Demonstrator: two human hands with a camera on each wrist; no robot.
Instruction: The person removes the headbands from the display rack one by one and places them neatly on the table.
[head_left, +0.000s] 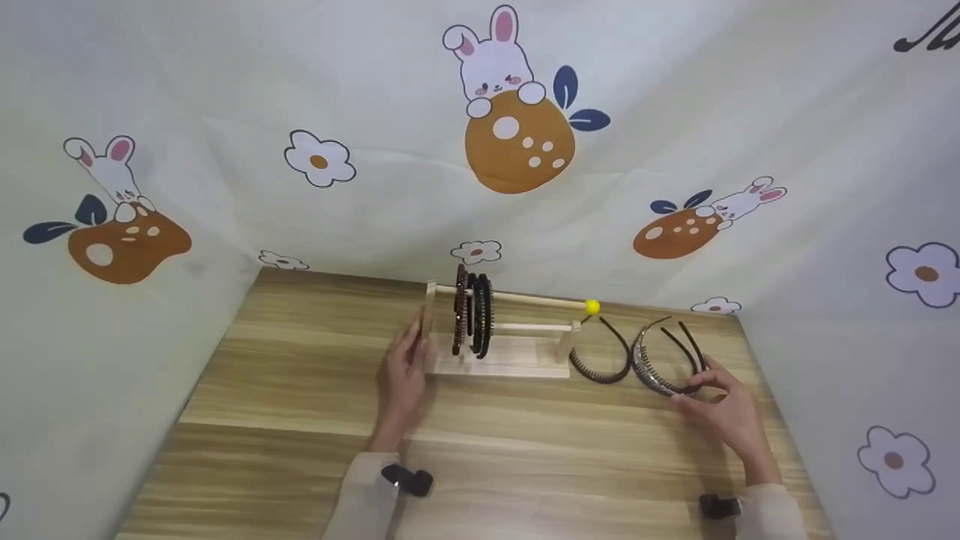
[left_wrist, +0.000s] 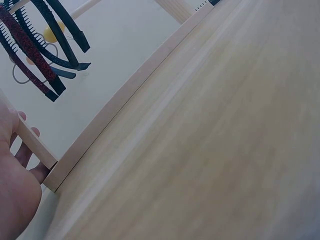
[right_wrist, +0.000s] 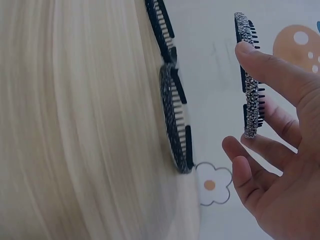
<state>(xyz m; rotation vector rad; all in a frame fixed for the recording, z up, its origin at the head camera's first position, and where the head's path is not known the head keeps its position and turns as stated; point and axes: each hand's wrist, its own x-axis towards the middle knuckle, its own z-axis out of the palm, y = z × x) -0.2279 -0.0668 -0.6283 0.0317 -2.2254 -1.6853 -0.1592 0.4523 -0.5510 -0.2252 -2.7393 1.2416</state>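
My left hand point(head_left: 405, 379) holds the left upright of a pale wooden rack point(head_left: 525, 367), with fingers behind the board in the left wrist view. Several headbands point(head_left: 481, 322), dark and reddish, hang together on the rack's two rods towards its left. On the right, my right hand point(head_left: 731, 420) pinches a headband covered in silver stones, with comb teeth point(right_wrist: 252, 90), between thumb and fingers. The right wrist view shows it raised off the table. Beside it lie a toothed black headband point(head_left: 600, 376) and another stone-studded headband point(right_wrist: 172, 115). In the head view the held one overlaps its neighbour.
A yellow ball point(head_left: 592, 307) caps the right end of the upper rod. The wood-grain table point(head_left: 315, 390) meets a pale curtain printed with rabbits and flowers point(head_left: 375, 90) at the back and sides.
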